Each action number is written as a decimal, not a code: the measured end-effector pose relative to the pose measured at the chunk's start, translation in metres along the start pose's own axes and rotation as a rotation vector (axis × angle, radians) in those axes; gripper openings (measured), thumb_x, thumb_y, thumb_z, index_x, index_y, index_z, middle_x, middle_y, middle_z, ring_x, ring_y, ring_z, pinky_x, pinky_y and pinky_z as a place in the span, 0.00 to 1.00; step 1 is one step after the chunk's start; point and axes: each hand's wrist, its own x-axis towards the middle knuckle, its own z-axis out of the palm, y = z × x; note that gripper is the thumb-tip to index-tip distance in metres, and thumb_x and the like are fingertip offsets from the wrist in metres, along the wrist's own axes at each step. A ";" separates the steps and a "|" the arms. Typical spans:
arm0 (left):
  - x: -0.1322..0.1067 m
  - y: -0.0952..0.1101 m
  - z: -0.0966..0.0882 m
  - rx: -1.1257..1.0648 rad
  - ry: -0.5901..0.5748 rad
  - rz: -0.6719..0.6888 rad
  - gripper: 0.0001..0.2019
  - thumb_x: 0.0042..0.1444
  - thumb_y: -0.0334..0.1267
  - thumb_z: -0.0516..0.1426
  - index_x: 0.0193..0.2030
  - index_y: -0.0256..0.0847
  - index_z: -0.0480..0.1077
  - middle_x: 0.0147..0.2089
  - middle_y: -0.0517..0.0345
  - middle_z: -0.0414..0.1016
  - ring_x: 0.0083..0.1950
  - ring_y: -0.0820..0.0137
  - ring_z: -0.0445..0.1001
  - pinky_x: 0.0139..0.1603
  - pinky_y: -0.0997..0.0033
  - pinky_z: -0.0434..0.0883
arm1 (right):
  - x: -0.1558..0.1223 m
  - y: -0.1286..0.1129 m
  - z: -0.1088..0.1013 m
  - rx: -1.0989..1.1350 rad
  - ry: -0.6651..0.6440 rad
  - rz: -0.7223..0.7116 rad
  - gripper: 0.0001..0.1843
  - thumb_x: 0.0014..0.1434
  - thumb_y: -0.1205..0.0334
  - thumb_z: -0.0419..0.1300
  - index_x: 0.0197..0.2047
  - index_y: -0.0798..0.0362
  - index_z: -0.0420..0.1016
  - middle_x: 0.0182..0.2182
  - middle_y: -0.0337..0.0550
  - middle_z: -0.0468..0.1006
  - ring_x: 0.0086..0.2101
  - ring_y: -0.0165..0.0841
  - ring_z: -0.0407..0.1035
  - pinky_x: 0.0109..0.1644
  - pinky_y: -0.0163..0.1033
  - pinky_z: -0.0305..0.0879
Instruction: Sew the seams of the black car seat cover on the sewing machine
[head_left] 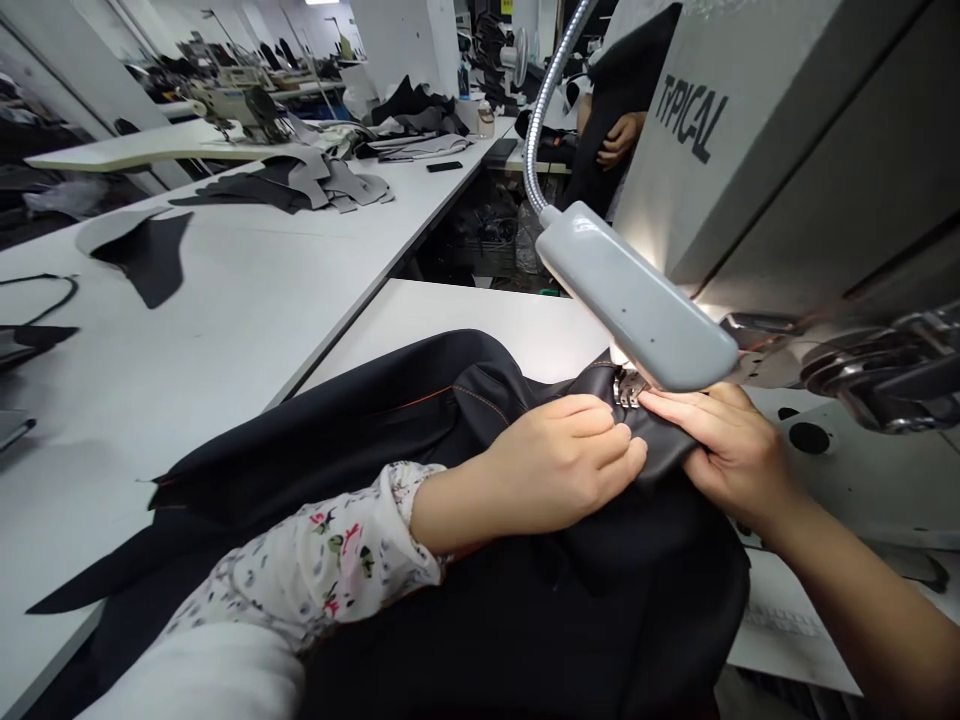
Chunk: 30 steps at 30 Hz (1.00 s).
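- The black, smooth, leather-like fabric panel (360, 430) lay across the near part of the white work table (465, 310). Its far edge was tucked under the small metal presser foot (628, 388) of the grey sewing machine (787, 130).
- The left hand (570, 465), in a floral sleeve (330, 560), was curled closed over the fabric just left of the foot and pinched a fold of it.
- The right hand (724, 450) lay flatter on the right side, fingers extended toward the foot and pressing the same panel down.
- Done well, this step probably called for both hands keeping the seam flat and evenly taut, letting the machine draw the material rather than pushing it.
- Fingertips sat very near the foot (the needle was hidden behind the grey gooseneck lamp (637, 300)), so keeping them just outside it seemed wise.
- The thin orange stitch line (487, 393) ran left from the foot and looked like the guide to keep straight.
- The bulk of the panel draped toward the near edge, where its weight could drag the seam sideways unless supported.
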 end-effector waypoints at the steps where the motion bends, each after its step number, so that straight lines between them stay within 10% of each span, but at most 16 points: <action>1: 0.000 0.003 0.001 0.022 0.019 -0.011 0.10 0.72 0.30 0.53 0.50 0.34 0.76 0.41 0.53 0.82 0.44 0.69 0.78 0.55 0.65 0.77 | 0.002 0.003 0.002 0.007 0.015 0.004 0.27 0.59 0.82 0.53 0.57 0.52 0.77 0.50 0.47 0.84 0.49 0.38 0.78 0.54 0.48 0.74; 5: 0.002 0.015 0.008 0.062 0.068 -0.072 0.11 0.71 0.29 0.54 0.53 0.30 0.75 0.43 0.51 0.82 0.45 0.68 0.79 0.58 0.63 0.77 | 0.005 -0.008 0.004 -0.031 0.082 0.098 0.21 0.63 0.78 0.54 0.53 0.51 0.78 0.48 0.47 0.84 0.47 0.39 0.78 0.53 0.48 0.72; 9: 0.005 0.022 0.014 0.101 0.070 -0.137 0.11 0.71 0.29 0.53 0.53 0.30 0.75 0.45 0.51 0.82 0.45 0.68 0.78 0.59 0.63 0.76 | -0.018 -0.075 -0.007 -0.068 0.175 0.426 0.21 0.64 0.75 0.58 0.56 0.46 0.76 0.56 0.50 0.78 0.58 0.47 0.70 0.62 0.57 0.64; 11: 0.006 0.023 0.016 0.123 0.066 -0.159 0.12 0.72 0.29 0.52 0.53 0.31 0.75 0.44 0.51 0.82 0.44 0.68 0.78 0.59 0.64 0.76 | -0.044 -0.115 -0.006 0.330 0.172 0.535 0.16 0.65 0.72 0.57 0.50 0.45 0.76 0.49 0.47 0.79 0.51 0.42 0.73 0.55 0.48 0.70; 13: 0.008 0.023 0.017 0.134 0.081 -0.165 0.11 0.71 0.29 0.52 0.52 0.31 0.76 0.43 0.52 0.82 0.43 0.68 0.78 0.58 0.64 0.76 | -0.072 -0.142 0.005 0.841 -0.106 0.683 0.10 0.68 0.64 0.56 0.45 0.47 0.79 0.40 0.46 0.80 0.43 0.39 0.76 0.44 0.43 0.74; 15: 0.009 0.023 0.019 0.130 0.115 -0.168 0.10 0.71 0.28 0.54 0.51 0.31 0.76 0.42 0.53 0.83 0.42 0.68 0.78 0.56 0.64 0.76 | -0.096 -0.152 0.020 1.180 -0.260 1.053 0.13 0.68 0.54 0.58 0.45 0.50 0.82 0.38 0.48 0.82 0.39 0.38 0.77 0.45 0.42 0.75; 19: 0.008 0.027 0.025 0.078 0.160 -0.199 0.09 0.70 0.28 0.55 0.51 0.33 0.77 0.44 0.55 0.83 0.44 0.68 0.78 0.57 0.64 0.75 | -0.118 -0.144 0.038 1.506 -0.043 1.624 0.21 0.59 0.48 0.69 0.49 0.55 0.81 0.48 0.55 0.83 0.45 0.38 0.79 0.53 0.41 0.75; 25: -0.026 0.006 0.020 -0.299 0.131 -0.225 0.19 0.73 0.38 0.54 0.67 0.38 0.66 0.62 0.49 0.78 0.68 0.64 0.72 0.73 0.56 0.67 | -0.117 -0.136 0.033 1.528 0.236 1.667 0.16 0.52 0.56 0.76 0.38 0.53 0.78 0.37 0.41 0.82 0.45 0.37 0.80 0.55 0.44 0.78; 30: -0.071 -0.032 0.009 -0.266 -0.282 -0.295 0.54 0.52 0.67 0.65 0.74 0.30 0.56 0.68 0.28 0.68 0.71 0.43 0.67 0.73 0.31 0.59 | -0.102 -0.126 0.055 1.571 0.446 1.550 0.20 0.44 0.59 0.78 0.41 0.50 0.81 0.43 0.43 0.85 0.47 0.41 0.79 0.57 0.49 0.76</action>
